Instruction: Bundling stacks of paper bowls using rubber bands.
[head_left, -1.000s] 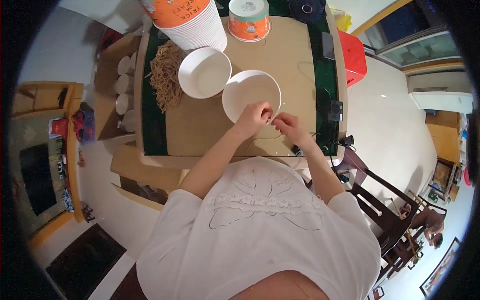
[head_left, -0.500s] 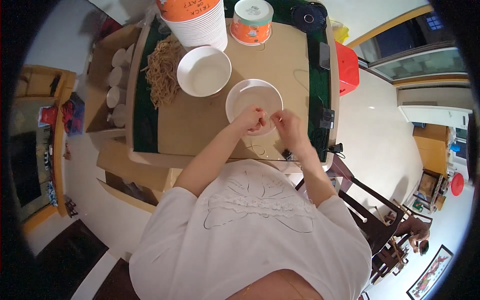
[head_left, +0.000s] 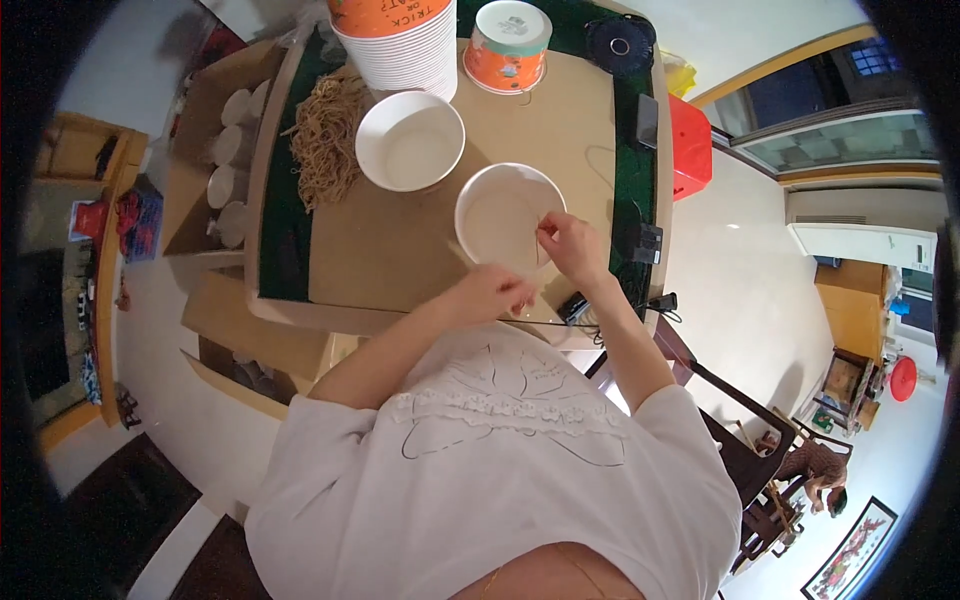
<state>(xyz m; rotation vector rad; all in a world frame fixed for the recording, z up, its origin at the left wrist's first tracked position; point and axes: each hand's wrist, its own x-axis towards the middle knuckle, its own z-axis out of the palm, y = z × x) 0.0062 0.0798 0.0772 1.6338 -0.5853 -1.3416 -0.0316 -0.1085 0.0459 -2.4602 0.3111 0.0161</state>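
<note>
while both hands work at the near edge of the bench, the scene reads so:
right hand: fingers pinched shut on a thin strand, held over the near rim of the white bowl
left hand: curled close at the bench edge, just below the bowl; fingertips bunched together, whether they grip anything i cannot tell
white bowl: sits on the tan bench, touching neither hand clearly, right hand overlapping its rim
second white bowl: just beyond and to the left of the first, apart from it
pile of brown strands: on the bench left of the second bowl
stack of paper bowls: at the far edge, orange on the outside
orange tub with lid: right of the stack
red box: off the right side of the bench
</note>
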